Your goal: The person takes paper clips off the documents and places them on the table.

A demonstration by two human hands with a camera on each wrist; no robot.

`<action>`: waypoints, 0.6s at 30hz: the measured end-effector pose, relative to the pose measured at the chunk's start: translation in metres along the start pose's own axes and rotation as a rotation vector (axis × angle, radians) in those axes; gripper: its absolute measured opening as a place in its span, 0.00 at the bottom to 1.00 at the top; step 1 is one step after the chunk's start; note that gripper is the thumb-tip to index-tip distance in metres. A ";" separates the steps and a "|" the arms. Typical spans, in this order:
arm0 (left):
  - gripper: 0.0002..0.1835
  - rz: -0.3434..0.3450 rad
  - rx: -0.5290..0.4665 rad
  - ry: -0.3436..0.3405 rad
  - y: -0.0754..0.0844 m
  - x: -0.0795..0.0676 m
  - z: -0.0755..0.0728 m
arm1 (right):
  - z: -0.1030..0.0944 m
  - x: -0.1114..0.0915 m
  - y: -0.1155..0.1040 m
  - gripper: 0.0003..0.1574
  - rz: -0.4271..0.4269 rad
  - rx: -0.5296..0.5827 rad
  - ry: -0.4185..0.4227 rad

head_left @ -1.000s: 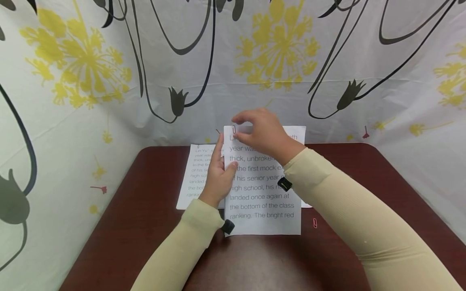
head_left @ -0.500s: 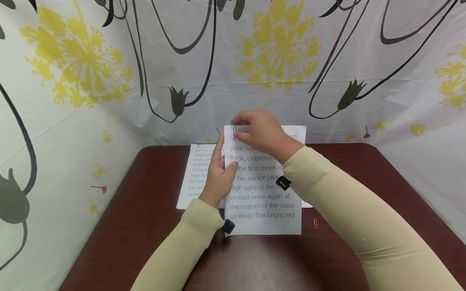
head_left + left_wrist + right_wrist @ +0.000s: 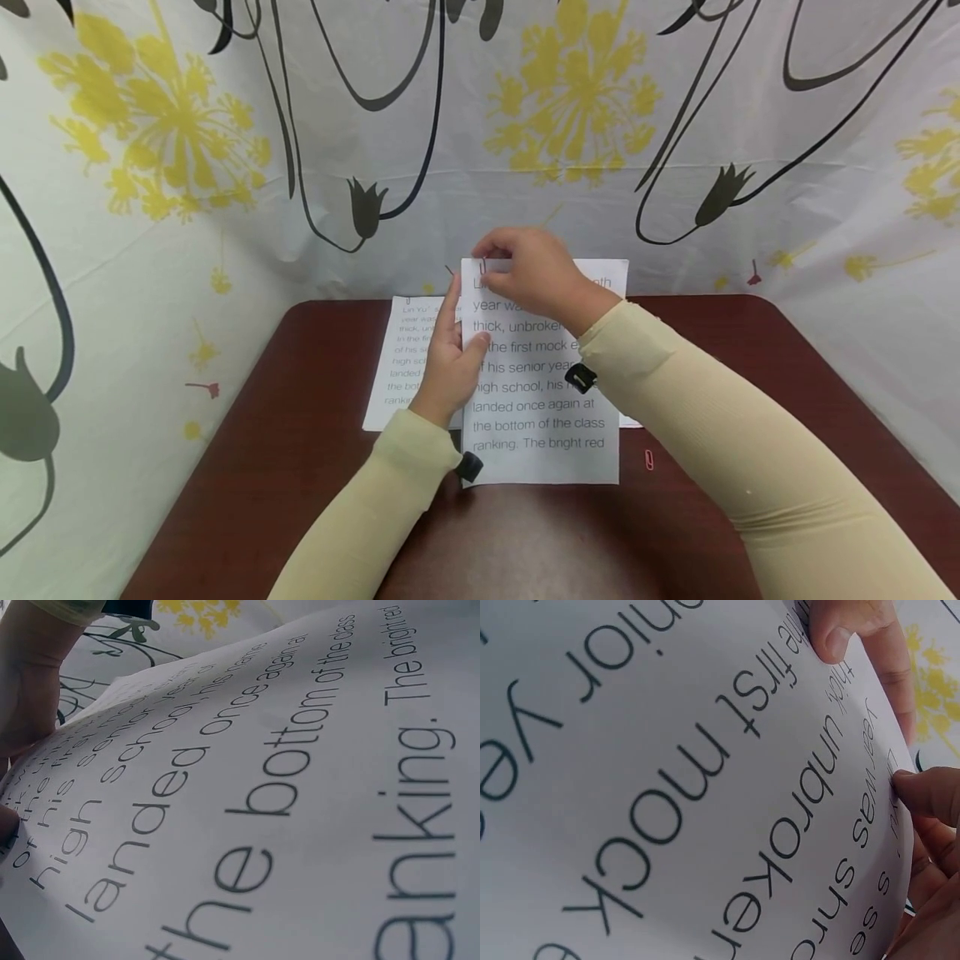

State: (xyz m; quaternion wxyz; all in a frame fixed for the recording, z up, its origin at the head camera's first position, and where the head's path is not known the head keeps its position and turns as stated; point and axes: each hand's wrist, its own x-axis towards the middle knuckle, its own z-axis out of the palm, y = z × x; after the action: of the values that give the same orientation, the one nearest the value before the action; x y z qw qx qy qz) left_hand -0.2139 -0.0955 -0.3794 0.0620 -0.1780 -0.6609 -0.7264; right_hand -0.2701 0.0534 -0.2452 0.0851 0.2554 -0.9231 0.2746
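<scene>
The dark red table [image 3: 247,467] supports your work area. In front of you, the printed sheet [image 3: 540,462] stands raised; a second sheet [image 3: 401,362] lies behind it, partly covered. Your right hand [image 3: 536,271] pinches the paper clip [image 3: 483,265] at the sheet's top left corner: thumb on the front face, forefinger at the top edge, clip between them. Your left hand [image 3: 452,358] grips the left edge, thumb in front, fingers behind. A loose red clip [image 3: 649,460] lies right of the sheet.

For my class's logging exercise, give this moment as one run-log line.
left hand: holds printed sheet; right hand: pinches at paperclip on sheet's top edge; loose paperclip: on table
</scene>
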 end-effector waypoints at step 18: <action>0.48 -0.018 -0.001 0.002 0.000 0.000 0.000 | 0.002 0.001 0.001 0.16 0.021 0.063 0.003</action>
State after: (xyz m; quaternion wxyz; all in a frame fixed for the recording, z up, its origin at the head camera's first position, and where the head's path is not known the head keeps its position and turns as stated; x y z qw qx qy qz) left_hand -0.2141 -0.0957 -0.3796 0.0562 -0.1714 -0.6619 -0.7275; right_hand -0.2716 0.0525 -0.2472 0.0755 0.2479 -0.9166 0.3046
